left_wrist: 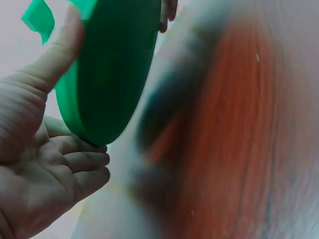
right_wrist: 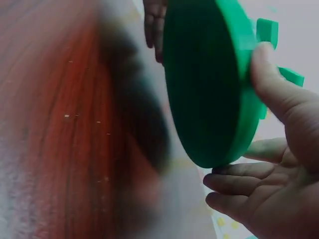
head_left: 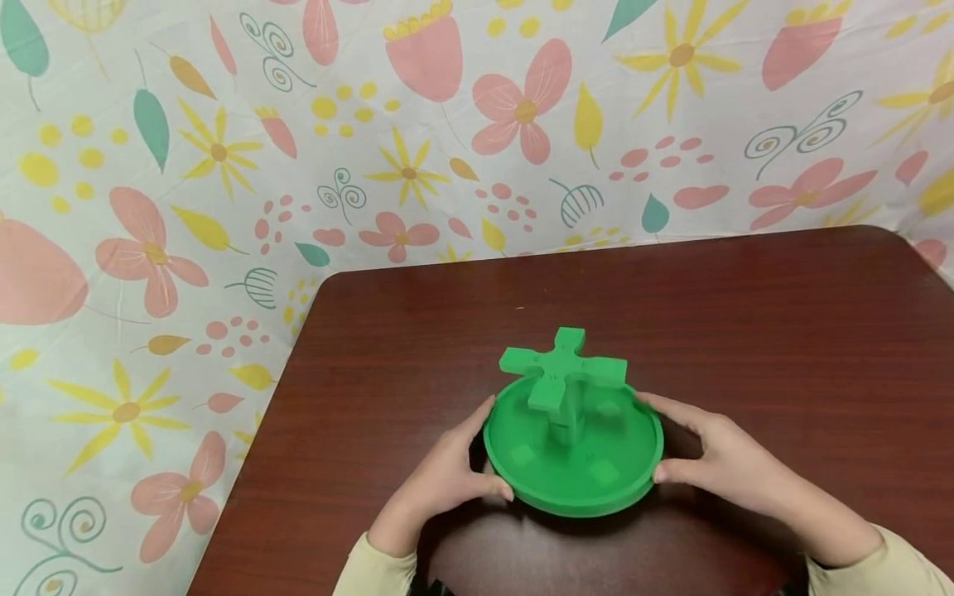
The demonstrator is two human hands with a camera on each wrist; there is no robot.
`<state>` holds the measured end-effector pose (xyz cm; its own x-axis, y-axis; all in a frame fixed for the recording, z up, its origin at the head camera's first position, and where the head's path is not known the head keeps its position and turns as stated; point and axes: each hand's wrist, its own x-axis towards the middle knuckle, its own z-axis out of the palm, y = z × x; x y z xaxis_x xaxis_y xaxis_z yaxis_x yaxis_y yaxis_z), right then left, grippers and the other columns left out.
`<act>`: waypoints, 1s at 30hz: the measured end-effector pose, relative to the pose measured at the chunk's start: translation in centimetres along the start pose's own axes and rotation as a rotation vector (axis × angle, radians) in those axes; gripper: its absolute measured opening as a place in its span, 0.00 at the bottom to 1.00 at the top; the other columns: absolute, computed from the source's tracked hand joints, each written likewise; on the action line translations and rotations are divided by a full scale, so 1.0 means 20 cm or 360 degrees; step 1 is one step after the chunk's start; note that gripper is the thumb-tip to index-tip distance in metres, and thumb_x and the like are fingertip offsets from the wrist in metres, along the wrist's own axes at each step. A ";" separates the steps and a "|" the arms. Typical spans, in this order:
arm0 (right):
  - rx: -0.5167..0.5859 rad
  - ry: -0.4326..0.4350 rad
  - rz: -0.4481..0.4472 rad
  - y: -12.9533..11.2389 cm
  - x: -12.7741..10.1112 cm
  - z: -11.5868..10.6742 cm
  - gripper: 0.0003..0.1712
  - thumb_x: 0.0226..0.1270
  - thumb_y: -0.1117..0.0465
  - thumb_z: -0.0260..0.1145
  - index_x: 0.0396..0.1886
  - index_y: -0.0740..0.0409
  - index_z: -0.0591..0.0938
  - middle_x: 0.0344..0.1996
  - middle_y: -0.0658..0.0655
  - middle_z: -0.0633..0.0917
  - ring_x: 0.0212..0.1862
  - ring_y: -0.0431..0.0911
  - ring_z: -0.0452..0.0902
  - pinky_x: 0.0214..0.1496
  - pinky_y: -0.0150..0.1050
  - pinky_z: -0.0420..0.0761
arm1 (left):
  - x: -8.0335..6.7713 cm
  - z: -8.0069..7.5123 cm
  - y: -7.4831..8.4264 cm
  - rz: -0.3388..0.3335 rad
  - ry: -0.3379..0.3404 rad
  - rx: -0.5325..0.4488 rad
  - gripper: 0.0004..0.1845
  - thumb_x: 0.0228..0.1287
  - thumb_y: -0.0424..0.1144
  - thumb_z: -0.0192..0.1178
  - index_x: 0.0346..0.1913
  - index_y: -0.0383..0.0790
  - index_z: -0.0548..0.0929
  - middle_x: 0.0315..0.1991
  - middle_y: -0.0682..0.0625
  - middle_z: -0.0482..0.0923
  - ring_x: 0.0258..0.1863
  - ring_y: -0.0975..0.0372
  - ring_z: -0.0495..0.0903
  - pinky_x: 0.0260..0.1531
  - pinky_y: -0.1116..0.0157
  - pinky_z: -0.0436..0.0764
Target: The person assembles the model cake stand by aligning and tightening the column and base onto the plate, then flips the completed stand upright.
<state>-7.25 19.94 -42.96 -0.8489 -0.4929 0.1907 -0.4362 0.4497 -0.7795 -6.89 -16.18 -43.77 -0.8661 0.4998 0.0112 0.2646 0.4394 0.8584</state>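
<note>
A green round tray (head_left: 574,498) with a raised rim carries a central post (head_left: 564,424) topped by a four-armed cross (head_left: 561,366). Both hands hold it by opposite sides, above the table. My left hand (head_left: 450,470) grips the left edge, its thumb on the rim and its fingers around the side. On the opposite edge my right hand (head_left: 734,459) grips in the same way. Each wrist view shows the dark green underside (left_wrist: 114,74) raised off the surface. Several small flat shapes (head_left: 604,473) lie or are moulded on the tray floor.
The dark red-brown wooden table (head_left: 387,348) spreads out around the tray. A white cloth (head_left: 283,182) with flowers and leaves hangs behind it and down its left side. Soft dark shadows fall on the tabletop under the tray.
</note>
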 end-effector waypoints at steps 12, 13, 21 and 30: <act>0.0338 0.0043 0.0005 -0.05 -0.01 -0.03 0.35 0.56 0.70 0.72 0.65 0.60 0.74 0.61 0.53 0.79 0.64 0.29 0.67 0.57 0.23 0.69 | -0.05 -0.02 0.07 0.0122 0.0125 -0.0316 0.54 0.48 0.41 0.76 0.75 0.31 0.56 0.70 0.42 0.65 0.69 0.54 0.65 0.64 0.54 0.67; 0.0368 0.0051 -0.0002 -0.05 -0.01 -0.03 0.34 0.57 0.71 0.71 0.65 0.61 0.74 0.61 0.54 0.79 0.64 0.30 0.68 0.57 0.24 0.71 | -0.05 -0.02 0.07 0.0108 0.0155 -0.0306 0.50 0.51 0.39 0.75 0.74 0.32 0.58 0.69 0.43 0.67 0.68 0.55 0.67 0.63 0.54 0.68; 0.0462 0.0128 -0.0051 -0.10 -0.03 -0.02 0.29 0.62 0.72 0.67 0.64 0.63 0.75 0.56 0.52 0.82 0.56 0.36 0.78 0.42 0.33 0.82 | -0.05 0.03 0.08 0.0058 0.0432 -0.0244 0.28 0.65 0.33 0.64 0.67 0.31 0.71 0.59 0.45 0.78 0.57 0.56 0.78 0.53 0.62 0.78; 0.0108 0.0268 -0.0223 -0.10 -0.03 -0.01 0.35 0.55 0.77 0.70 0.65 0.61 0.76 0.54 0.55 0.84 0.58 0.34 0.76 0.52 0.23 0.75 | -0.05 0.03 0.10 0.0210 0.0693 0.0002 0.21 0.63 0.32 0.65 0.59 0.32 0.80 0.51 0.44 0.83 0.49 0.58 0.83 0.44 0.67 0.82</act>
<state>-5.94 19.53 -41.47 -0.8219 -0.4130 0.3925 -0.5370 0.3315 -0.7757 -5.27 -15.43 -42.35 -0.9226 0.1908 0.3352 0.3847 0.3942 0.8346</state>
